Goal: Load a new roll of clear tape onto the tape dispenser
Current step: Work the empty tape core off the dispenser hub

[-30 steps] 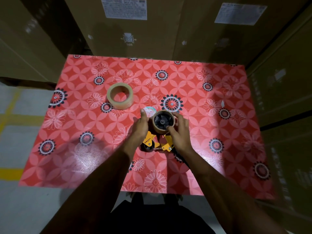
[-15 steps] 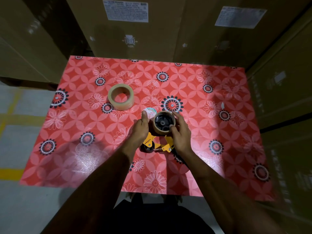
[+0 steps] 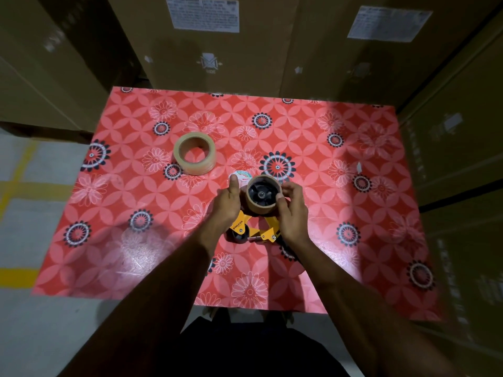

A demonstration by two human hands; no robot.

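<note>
Hands point(image 3: 227, 205) point(image 3: 292, 210) clamped the empty core point(image 3: 262, 195) on the dispenser point(image 3: 255, 229); new roll point(image 3: 195, 153) lay up-left, nearer the left grip.

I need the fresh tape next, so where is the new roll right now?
The new roll of clear tape lies flat on the red floral table, up and left of the yellow tape dispenser and of the left hand, untouched.

The yellow tape dispenser point(image 3: 241, 226) reads "MUNIX"; the cardboard box point(image 3: 209, 50) print reads "SIDE".
</note>
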